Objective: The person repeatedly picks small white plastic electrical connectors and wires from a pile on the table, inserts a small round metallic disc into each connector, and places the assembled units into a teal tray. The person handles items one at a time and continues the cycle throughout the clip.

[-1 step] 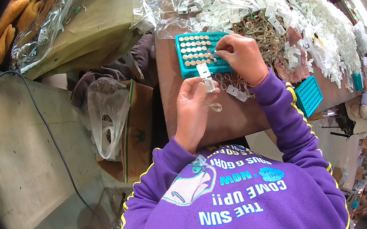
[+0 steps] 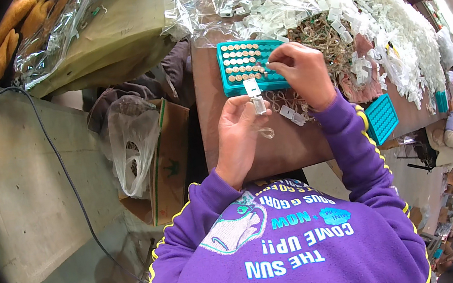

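Observation:
My left hand pinches a small white plastic case with its clear part hanging open below; a thin loop of wire dangles beside the fingers. Just beyond lies a teal tray with rows of round silvery button cells in its left part. Over the tray's right side, my right hand has thumb and forefinger pressed together close to the lower rows. Whatever those fingertips hold, if anything, is too small to make out. The hand covers the tray's right end.
Wired white cases lie right of the tray. A heap of clear-white plastic pieces and tangled wires fills the table's right side. Another teal tray rests near the edge. A carton stands left; two people sit farther right.
My right hand has shifted slightly to the right, its fingertips a little farther from the button cells. My left hand and the white case stay where they were.

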{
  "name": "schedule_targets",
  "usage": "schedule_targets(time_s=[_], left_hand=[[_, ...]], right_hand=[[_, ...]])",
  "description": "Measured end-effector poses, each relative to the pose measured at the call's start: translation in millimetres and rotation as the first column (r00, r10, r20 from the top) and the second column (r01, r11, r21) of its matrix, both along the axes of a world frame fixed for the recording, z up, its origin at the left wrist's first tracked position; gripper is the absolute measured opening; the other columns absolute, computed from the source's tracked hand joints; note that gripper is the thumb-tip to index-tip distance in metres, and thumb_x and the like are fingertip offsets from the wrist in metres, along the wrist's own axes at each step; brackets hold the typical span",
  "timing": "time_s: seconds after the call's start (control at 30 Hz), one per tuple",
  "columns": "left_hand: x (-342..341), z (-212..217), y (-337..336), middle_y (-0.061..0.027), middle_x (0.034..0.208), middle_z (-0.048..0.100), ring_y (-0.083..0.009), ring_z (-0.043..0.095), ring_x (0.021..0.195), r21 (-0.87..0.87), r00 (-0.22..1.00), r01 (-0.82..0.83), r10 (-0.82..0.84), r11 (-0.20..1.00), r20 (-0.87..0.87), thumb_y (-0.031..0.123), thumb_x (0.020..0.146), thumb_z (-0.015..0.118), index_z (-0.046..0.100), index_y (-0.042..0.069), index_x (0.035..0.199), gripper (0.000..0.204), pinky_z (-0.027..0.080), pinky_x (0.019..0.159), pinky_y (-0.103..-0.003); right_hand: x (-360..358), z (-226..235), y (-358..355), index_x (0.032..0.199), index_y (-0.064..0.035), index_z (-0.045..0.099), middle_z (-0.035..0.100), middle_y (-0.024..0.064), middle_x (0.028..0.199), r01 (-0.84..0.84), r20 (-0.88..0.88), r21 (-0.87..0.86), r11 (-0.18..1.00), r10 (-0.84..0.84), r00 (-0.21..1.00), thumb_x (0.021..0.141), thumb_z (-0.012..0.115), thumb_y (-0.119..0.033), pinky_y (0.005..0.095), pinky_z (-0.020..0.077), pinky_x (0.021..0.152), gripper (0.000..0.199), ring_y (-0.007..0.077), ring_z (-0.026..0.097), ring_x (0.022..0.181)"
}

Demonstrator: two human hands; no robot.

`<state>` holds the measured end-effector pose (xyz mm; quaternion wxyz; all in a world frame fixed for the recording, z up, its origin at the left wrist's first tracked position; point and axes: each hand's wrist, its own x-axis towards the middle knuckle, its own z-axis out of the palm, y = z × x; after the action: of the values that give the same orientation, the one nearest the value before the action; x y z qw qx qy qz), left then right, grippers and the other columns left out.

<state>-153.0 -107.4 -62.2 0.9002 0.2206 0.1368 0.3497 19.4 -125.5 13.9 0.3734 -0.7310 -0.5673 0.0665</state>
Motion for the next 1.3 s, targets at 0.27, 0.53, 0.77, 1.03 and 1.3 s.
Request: schedule_targets(time_s=[0.27, 0.53, 0.77, 1.03, 1.3], left_hand=[[1.5, -1.5, -1.8, -0.0063, 0.102, 0.066, -0.0122, 0.064, 0.09, 0.027, 0.999, 0.031, -0.03, 0.999, -0.021, 0.011, 0.096, 0.06, 0.056, 0.005, 0.105, 0.012, 0.052, 0.08, -0.027], [0.0, 0.0, -2.9, -0.0049, 0.099, 0.066, -0.0103, 0.063, 0.087, 0.045, 0.999, 0.003, -0.001, 0.999, -0.049, 0.011, 0.095, 0.062, 0.057, 0.005, 0.104, 0.012, 0.052, 0.077, -0.025], [-0.6, 2.2, -2.3, -0.005, 0.097, 0.066, -0.0105, 0.062, 0.084, 0.055, 0.998, 0.011, -0.007, 0.998, -0.06, 0.013, 0.094, 0.063, 0.058, 0.005, 0.102, 0.013, 0.051, 0.076, -0.026], [-0.9, 4.4, -1.3, -0.0056, 0.099, 0.066, -0.0107, 0.062, 0.085, 0.027, 0.997, 0.011, -0.009, 1.0, -0.073, 0.015, 0.095, 0.063, 0.059, 0.004, 0.102, 0.013, 0.051, 0.077, -0.026], [-0.8, 2.4, -0.4, -0.0073, 0.099, 0.066, -0.0128, 0.063, 0.088, -0.012, 0.999, 0.011, -0.011, 1.0, -0.049, 0.018, 0.097, 0.06, 0.056, 0.005, 0.106, 0.016, 0.052, 0.08, -0.028]], right_hand=[[-50.7, 5.6, -48.8, 0.086, -0.0037, 0.067, 0.063, 0.0091, 0.082, -0.089, 0.041, 0.076, 0.993, 0.087, 0.995, 0.075, 0.07, 0.0, 0.0322, 0.0528, 0.062, 0.012, 0.0242, 0.065, 0.07], [-52.8, 2.3, -52.3, 0.087, -0.0024, 0.069, 0.065, 0.0091, 0.081, -0.103, 0.092, 0.057, 0.993, 0.098, 0.991, 0.074, 0.072, 0.002, 0.0309, 0.0528, 0.064, 0.014, 0.0233, 0.065, 0.071], [-52.7, 5.6, -52.5, 0.091, -0.0056, 0.071, 0.066, 0.0081, 0.081, -0.075, 0.009, 0.185, 0.98, 0.074, 0.997, 0.077, 0.069, 0.0, 0.0302, 0.0531, 0.061, 0.016, 0.0222, 0.066, 0.069], [-52.0, -0.5, -50.2, 0.092, -0.0026, 0.07, 0.07, 0.0091, 0.087, -0.16, 0.126, 0.138, 0.977, 0.143, 0.982, 0.075, 0.07, 0.003, 0.0293, 0.0533, 0.067, 0.018, 0.0215, 0.068, 0.078], [-29.6, -11.1, -30.0, 0.098, -0.0062, 0.07, 0.068, 0.0101, 0.089, 0.121, 0.178, 0.152, 0.981, -0.148, 0.973, 0.079, 0.071, -0.008, 0.0358, 0.0522, 0.073, 0.019, 0.0265, 0.066, 0.083]])
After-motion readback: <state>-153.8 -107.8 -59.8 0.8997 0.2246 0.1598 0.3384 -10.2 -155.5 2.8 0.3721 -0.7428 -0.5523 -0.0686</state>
